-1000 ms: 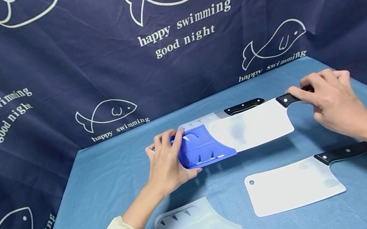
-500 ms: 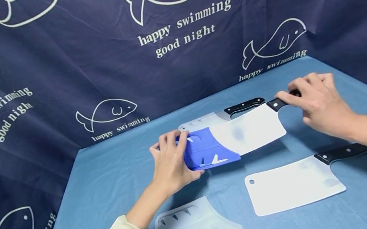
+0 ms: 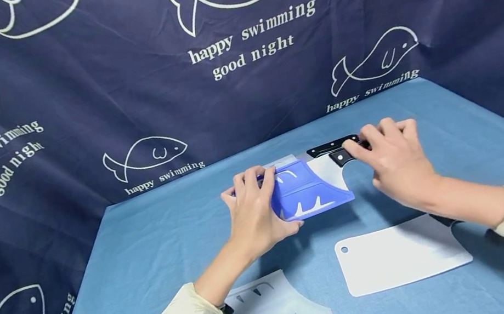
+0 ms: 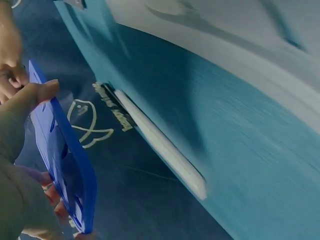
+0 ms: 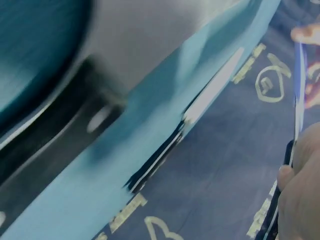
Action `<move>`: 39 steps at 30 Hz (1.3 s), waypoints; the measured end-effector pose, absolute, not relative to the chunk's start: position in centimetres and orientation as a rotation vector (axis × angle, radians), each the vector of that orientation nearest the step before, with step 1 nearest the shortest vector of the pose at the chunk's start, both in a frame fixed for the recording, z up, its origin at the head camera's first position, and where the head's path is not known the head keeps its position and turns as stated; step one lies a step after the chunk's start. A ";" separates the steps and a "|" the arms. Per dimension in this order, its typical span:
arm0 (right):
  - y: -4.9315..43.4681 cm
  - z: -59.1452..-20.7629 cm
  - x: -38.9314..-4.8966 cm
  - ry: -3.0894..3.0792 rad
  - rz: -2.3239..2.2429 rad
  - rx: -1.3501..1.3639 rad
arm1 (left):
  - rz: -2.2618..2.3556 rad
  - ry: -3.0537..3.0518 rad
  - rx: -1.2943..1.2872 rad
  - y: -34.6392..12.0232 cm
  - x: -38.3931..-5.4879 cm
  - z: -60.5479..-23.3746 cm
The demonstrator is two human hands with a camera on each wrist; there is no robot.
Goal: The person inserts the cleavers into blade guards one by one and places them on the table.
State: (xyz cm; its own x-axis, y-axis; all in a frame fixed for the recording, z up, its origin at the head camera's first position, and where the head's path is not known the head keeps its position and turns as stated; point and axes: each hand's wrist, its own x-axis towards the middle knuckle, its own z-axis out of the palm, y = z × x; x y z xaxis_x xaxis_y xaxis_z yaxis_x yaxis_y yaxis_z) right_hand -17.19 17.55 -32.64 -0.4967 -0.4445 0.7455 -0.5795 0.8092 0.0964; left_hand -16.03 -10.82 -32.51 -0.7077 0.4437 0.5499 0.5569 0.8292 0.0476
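My left hand (image 3: 256, 209) grips the closed end of a blue plastic blade cover (image 3: 312, 186) above the table. My right hand (image 3: 395, 161) holds a cleaver (image 3: 333, 172) by its black handle, partly hidden by the fingers. Most of the blade sits inside the cover; a strip near the handle still shows. In the left wrist view, thumb and fingers hold opposite edges of the blue cover (image 4: 72, 160). A second cleaver (image 3: 399, 257) lies below the right forearm, its handle mostly hidden in the head view. A pale translucent blade cover (image 3: 278, 313) lies near the left sleeve.
Behind the held cleaver lies another black-handled knife (image 3: 323, 148), its blade in a pale cover (image 3: 289, 160) that is partly hidden. A blue cloth (image 3: 159, 261) covers the table. A dark curtain (image 3: 120, 90) with fish drawings hangs behind.
The right hand has moved left and slightly down, and the cleaver has slid deeper into the blue cover. The left hand and cover have shifted a little right.
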 end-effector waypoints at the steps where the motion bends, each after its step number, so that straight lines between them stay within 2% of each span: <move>1: 17.2 -32.7 -17.1 -2.170 0.214 0.750 | -0.291 -2.479 -0.731 -10.7 -16.0 -32.5; 18: 17.2 -31.4 -17.2 -2.234 0.089 0.780 | -0.253 -2.513 -0.720 -10.6 -15.9 -31.9; 39: 17.3 -32.2 -17.7 -2.298 0.044 0.836 | -0.200 -2.632 -0.710 -10.7 -16.0 -32.3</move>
